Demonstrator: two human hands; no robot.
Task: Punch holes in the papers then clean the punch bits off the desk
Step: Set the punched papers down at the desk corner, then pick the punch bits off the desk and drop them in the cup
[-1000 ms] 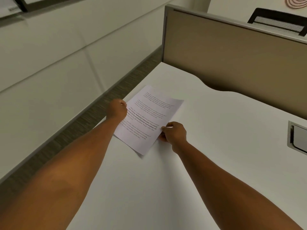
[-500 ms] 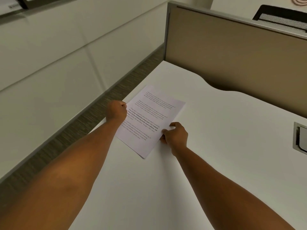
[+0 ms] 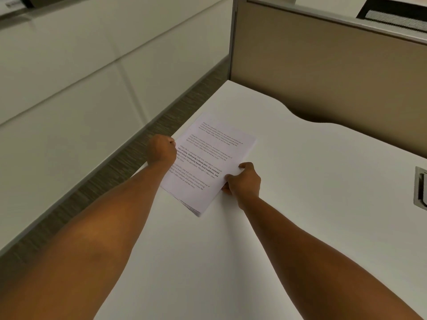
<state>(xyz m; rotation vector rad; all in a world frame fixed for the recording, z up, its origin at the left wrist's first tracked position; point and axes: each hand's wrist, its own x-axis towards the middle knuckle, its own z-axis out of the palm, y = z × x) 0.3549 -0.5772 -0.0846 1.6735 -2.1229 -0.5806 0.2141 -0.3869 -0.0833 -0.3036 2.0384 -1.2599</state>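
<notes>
Paper stack: white printed sheets, the papers [image 3: 209,162] sit between the two hands near the left edge of the desk [image 3: 300,204], their near corner fanned and slightly lifted.
Left hand: left hand [image 3: 161,148] is curled on the left edge of the papers; its fingers are hidden under the fist, so the exact grip is unclear.
Right hand: right hand [image 3: 243,181] pinches the right edge, thumb on top and fingers tucked below.
Hole punch: none in view, so punching looks not yet begun, as far as I can judge.
Risk, slipping: the sheets at the near corner are already uneven; if they are not squared, holes would likely land out of line.
Risk, falling: the left hand is at the desk edge, above the carpet [image 3: 129,158]; loose sheets could slide off there.
Risk, creasing: a tight pinch may bend the edges.
Containers: a grey recessed cable tray [image 3: 420,188] lies well right of the right hand; its contents cannot be made out.
Beyond the hands: a tan partition [image 3: 323,65].
</notes>
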